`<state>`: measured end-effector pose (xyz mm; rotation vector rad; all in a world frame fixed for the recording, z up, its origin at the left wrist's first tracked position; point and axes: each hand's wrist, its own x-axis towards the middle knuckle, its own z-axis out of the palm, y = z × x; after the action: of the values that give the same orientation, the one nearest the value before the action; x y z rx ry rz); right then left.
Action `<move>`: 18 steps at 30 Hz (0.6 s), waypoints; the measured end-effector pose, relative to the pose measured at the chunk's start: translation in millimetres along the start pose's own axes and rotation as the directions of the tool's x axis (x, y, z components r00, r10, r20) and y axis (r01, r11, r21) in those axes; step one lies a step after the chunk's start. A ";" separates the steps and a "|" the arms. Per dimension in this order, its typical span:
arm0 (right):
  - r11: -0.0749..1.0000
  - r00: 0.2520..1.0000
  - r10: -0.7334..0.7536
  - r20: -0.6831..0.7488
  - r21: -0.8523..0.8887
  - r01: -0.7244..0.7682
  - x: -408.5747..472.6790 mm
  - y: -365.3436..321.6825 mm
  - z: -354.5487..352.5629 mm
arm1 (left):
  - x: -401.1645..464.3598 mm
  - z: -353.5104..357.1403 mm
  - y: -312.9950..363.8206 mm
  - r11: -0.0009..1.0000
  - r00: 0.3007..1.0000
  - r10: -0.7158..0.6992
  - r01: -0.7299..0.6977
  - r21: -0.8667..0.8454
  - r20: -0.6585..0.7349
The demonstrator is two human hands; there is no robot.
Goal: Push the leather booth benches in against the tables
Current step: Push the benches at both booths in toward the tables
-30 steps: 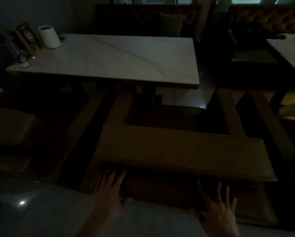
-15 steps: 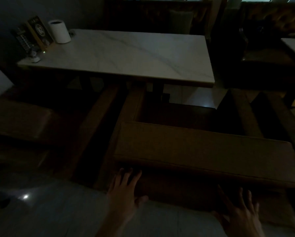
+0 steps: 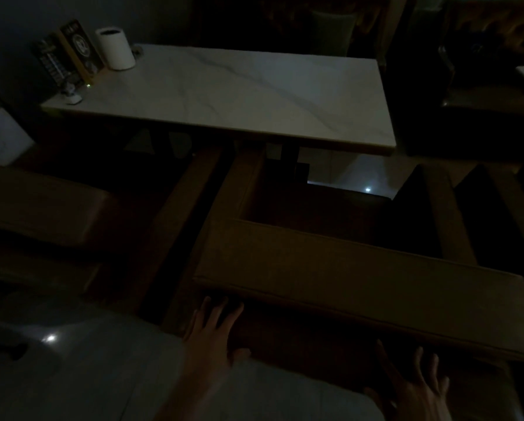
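- My left hand (image 3: 212, 329) and right hand (image 3: 415, 387) are both open flat, fingers spread, against the near back of the bench (image 3: 345, 268). They grip nothing.
- The bench sits near me, its arms pointing at the table (image 3: 239, 92), with a gap left.
- If I push harder on one side, I think the bench could turn and bump the bench on the left (image 3: 42, 208).
- It is dark, so I could miss a table leg.
- I count two hands, one white cup (image 3: 115, 48), one menu stand (image 3: 78, 48), and three benches close by.
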<state>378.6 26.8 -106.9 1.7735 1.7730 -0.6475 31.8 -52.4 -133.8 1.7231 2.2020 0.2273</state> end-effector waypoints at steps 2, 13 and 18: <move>0.999 0.999 -0.008 0.037 0.034 0.007 4.3 -3.2 -9.4 | 9.0 -0.8 -1.8 1.000 1.000 0.002 -0.002 0.000 0.006; 0.997 0.995 -0.072 -0.070 0.028 0.074 12.3 2.7 -5.1 | 17.7 1.4 -0.4 0.995 0.998 0.010 -0.004 0.098 -0.058; 0.994 0.992 -0.101 -0.077 0.042 0.104 19.9 9.1 -0.8 | 20.6 3.6 -3.7 0.995 0.999 -0.004 0.009 0.104 -0.045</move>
<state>387.9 42.2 -119.4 1.7666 1.9246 -0.6761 25.3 -33.8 -141.7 1.7812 2.2884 0.1532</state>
